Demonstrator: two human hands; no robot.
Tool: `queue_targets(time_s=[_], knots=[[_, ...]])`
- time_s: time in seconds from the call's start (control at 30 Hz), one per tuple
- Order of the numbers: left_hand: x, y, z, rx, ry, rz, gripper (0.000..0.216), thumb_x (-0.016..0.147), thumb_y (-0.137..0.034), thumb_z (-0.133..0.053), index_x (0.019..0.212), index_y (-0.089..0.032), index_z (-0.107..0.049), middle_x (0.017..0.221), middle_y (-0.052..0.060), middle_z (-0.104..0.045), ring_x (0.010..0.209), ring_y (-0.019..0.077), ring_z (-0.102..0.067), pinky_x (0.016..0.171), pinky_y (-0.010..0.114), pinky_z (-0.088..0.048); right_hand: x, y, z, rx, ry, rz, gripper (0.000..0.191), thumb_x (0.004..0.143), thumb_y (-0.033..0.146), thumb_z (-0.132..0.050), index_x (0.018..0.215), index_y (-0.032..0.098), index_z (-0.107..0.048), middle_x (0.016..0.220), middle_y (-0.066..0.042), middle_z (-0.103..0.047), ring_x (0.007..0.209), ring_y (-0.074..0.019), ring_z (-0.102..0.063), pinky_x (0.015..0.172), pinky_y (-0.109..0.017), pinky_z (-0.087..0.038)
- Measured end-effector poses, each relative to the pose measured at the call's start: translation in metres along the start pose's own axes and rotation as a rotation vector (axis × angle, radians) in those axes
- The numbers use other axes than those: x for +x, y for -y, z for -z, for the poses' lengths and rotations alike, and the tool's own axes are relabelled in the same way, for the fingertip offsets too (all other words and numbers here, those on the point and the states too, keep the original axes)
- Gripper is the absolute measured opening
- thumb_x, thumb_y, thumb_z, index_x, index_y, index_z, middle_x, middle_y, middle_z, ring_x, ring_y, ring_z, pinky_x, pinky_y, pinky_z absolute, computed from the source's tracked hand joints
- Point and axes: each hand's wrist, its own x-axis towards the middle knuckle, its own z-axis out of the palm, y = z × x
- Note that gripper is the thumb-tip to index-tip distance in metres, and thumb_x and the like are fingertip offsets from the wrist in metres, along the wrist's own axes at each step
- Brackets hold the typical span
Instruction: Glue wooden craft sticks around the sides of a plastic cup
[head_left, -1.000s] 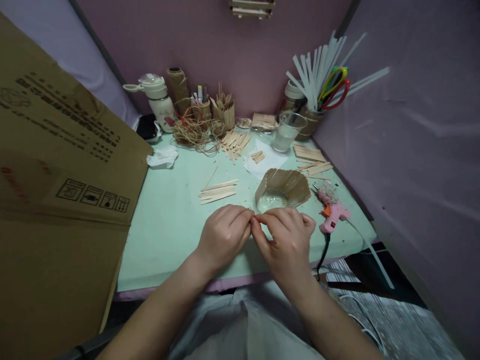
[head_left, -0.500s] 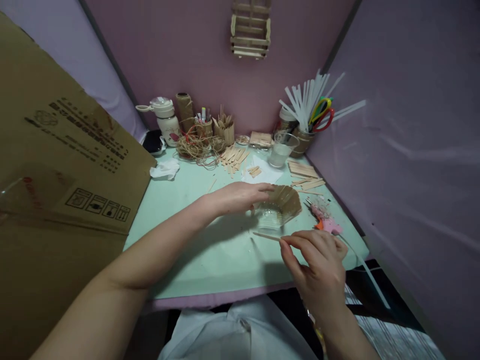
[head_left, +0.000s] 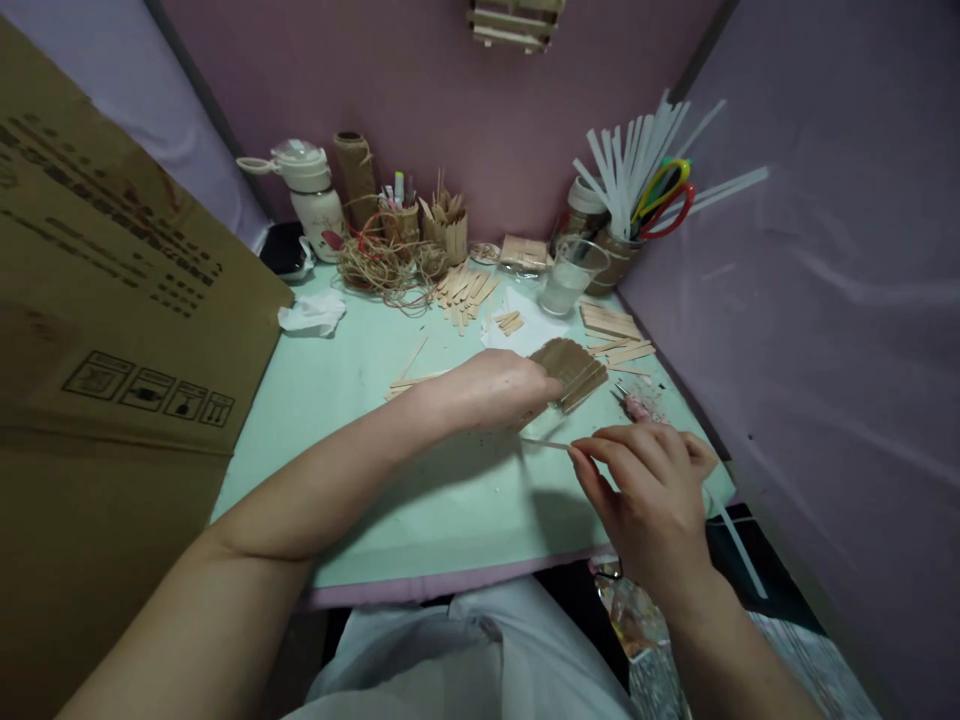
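My left hand (head_left: 506, 388) has its fingers curled over the near-left edge of a small container (head_left: 568, 372) faced with brown craft sticks. Clear plastic shows at the container's bottom, and the hand covers much of its left side. My right hand (head_left: 649, 490) pinches one thin craft stick (head_left: 546, 443) between thumb and fingertips. The stick's free end points left, just below the container. Behind the right hand a pink tool with a metal tip (head_left: 636, 405), likely a glue gun, is partly hidden.
A cardboard box (head_left: 112, 400) walls off the left. Along the back stand a white bottle (head_left: 315, 210), tangled twine (head_left: 382, 265), a clear plastic cup (head_left: 566, 285) and a holder (head_left: 619, 262) with white glue sticks and scissors (head_left: 667, 210). Loose craft sticks (head_left: 463, 295) lie on the table.
My left hand has gone from loosely extended fingers to a curled grip on the container, which is now tilted. My right hand still pinches the craft stick. The view has tipped downward.
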Motion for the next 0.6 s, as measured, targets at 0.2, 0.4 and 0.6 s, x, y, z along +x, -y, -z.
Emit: queue_targets(time_s=[0.2, 0.4, 0.6], knots=[[-0.013, 0.007, 0.002, -0.066, -0.01, -0.041, 0.026, 0.085, -0.008, -0.057, 0.104, -0.022, -0.068, 0.104, 0.005, -0.069, 0.081, 0.0178, -0.064, 0.06, 0.027, -0.036, 0.006, -0.005, -0.004, -0.069, 0.058, 0.067, 0.007, 0.094, 0.025, -0.062, 0.087, 0.023, -0.062, 0.084, -0.001, -0.07, 0.085, -0.0201, -0.055, 0.084, -0.04, -0.029], [-0.022, 0.024, 0.007, -0.209, -0.183, -0.01, 0.049, 0.072, -0.009, -0.074, 0.116, -0.028, -0.065, 0.138, 0.004, -0.054, 0.115, 0.0267, -0.058, 0.09, 0.033, -0.045, 0.012, -0.006, -0.002, -0.05, 0.084, 0.067, 0.009, 0.094, 0.027, -0.062, 0.087, 0.022, -0.062, 0.084, -0.002, -0.068, 0.087, -0.0212, -0.055, 0.083, -0.04, -0.029], [-0.011, 0.041, -0.012, -0.333, -0.178, -0.156, 0.065, 0.067, -0.008, -0.078, 0.126, -0.031, -0.062, 0.159, 0.003, -0.032, 0.147, 0.0305, -0.029, 0.116, 0.045, -0.031, 0.017, -0.007, -0.004, -0.069, 0.108, 0.077, 0.011, 0.095, 0.029, -0.061, 0.087, 0.022, -0.062, 0.084, -0.002, -0.068, 0.085, -0.0206, -0.054, 0.082, -0.039, -0.028]])
